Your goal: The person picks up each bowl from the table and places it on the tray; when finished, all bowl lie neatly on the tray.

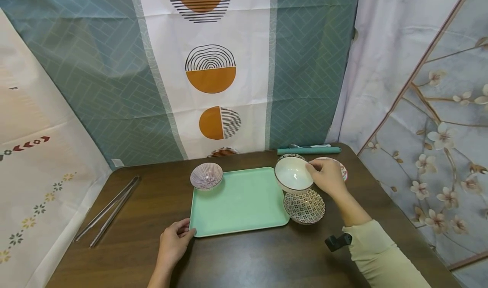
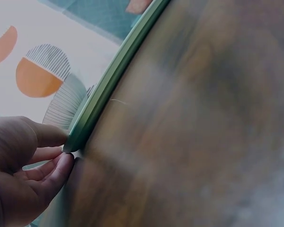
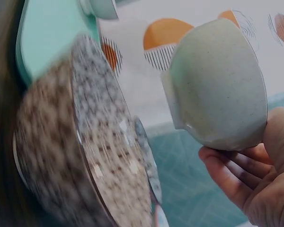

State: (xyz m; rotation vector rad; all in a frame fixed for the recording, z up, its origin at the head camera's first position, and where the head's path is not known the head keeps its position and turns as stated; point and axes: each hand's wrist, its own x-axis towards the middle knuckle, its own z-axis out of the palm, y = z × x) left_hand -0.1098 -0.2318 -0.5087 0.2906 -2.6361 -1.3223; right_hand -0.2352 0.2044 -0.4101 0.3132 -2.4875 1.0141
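My right hand [image 1: 327, 175] pinches a white bowl [image 1: 292, 175] with a dark rim by its right side. In the right wrist view the bowl [image 3: 217, 85] hangs in the air, thumb and fingers at its rim. My left hand [image 1: 173, 243] grips the near left corner of a mint green tray [image 1: 240, 203]; the left wrist view shows the fingers pinching the tray's edge [image 2: 97, 101]. A purple striped bowl [image 1: 206, 175] stands at the tray's back left corner. Beside the tray's right edge, below the white bowl, is a brown patterned bowl [image 1: 305, 207].
Metal tongs [image 1: 108, 209] lie at the left of the brown table [image 1: 244, 260]. At the back right are a long teal case [image 1: 309, 150], with a spoon at it, and a red-patterned dish [image 1: 344, 173] partly behind my right hand. Another patterned bowl [image 1: 291, 156] is mostly hidden behind the white bowl.
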